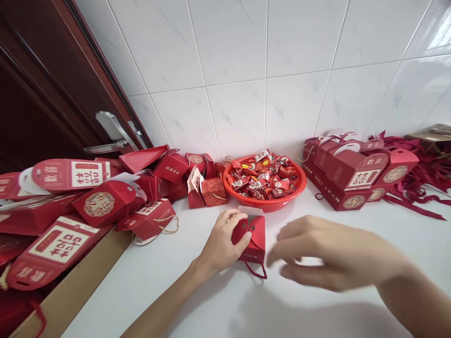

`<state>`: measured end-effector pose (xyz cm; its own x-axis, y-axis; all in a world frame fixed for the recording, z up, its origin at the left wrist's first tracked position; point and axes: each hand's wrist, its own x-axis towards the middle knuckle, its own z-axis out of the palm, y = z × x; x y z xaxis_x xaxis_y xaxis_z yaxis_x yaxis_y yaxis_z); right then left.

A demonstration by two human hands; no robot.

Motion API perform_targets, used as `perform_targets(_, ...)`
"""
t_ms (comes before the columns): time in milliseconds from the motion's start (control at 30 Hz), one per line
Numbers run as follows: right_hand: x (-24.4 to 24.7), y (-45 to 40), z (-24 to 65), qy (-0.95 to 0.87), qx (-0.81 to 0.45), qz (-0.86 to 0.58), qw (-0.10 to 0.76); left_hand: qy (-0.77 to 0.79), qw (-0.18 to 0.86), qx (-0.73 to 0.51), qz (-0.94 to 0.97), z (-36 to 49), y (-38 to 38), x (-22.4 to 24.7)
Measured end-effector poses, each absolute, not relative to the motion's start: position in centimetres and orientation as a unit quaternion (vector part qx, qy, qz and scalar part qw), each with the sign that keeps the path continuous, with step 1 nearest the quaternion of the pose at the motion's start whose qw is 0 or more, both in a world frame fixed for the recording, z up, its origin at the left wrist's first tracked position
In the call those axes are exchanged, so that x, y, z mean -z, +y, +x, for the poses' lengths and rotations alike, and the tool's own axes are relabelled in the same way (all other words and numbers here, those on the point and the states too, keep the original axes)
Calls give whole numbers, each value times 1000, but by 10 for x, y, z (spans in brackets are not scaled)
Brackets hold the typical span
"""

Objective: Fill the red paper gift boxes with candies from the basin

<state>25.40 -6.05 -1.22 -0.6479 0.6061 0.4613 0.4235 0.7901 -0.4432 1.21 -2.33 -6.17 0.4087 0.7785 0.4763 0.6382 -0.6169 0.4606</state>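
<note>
A small red gift box (259, 234) with a dark red cord handle stands on the white table, its flaps partly raised. My left hand (225, 239) grips its left side, with fingers over the top flap and the thumb on the front. To the right of the box, my right hand (320, 251) hangs above the table, blurred by motion, its fingers apart and nothing visible in them. Just behind the box sits a red basin (264, 203) full of red wrapped candies (260, 180).
Many red boxes (102, 202) lie in a heap at the left, some over a cardboard edge (81, 277). Stacked boxes (352, 173) and dark red ribbons (423, 178) are at the back right. A tiled wall (236, 112) and a door handle (112, 134) stand behind.
</note>
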Motion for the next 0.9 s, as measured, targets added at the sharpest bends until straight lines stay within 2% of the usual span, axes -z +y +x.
perform_targets(133, 5, -42, 226, -954, -90, -271, 88, 442, 123, -340, 821, 10, -22, 56)
perform_targets(233, 9, -36, 215, -939, -39, -342, 30, 451, 133, -354, 809, 6, -22, 52)
perform_targets(367, 20, -36, 223, -898, -71, -425, 84, 459, 112, -351, 809, -2, -19, 53)
perform_targets(533, 34, -36, 242, -801, -256, -487, 235, 441, 56, -291, 847, -8, -12, 59)
perform_targets(633, 45, -35, 251, -762, -315, -503, 259, 424, 91, -240, 869, -6, -11, 58)
perform_targets(700, 52, -34, 254, -762, -274, -525, 262, 439, 126, -217, 863, -4, -12, 55)
perform_targets(767, 56, -34, 255, -780, -178, -536, 270, 459, 161, -208, 849, -3, -14, 53)
perform_targets(900, 54, -36, 253, -831, -38, -492, 258, 491, 239, -209, 811, -3, -17, 48)
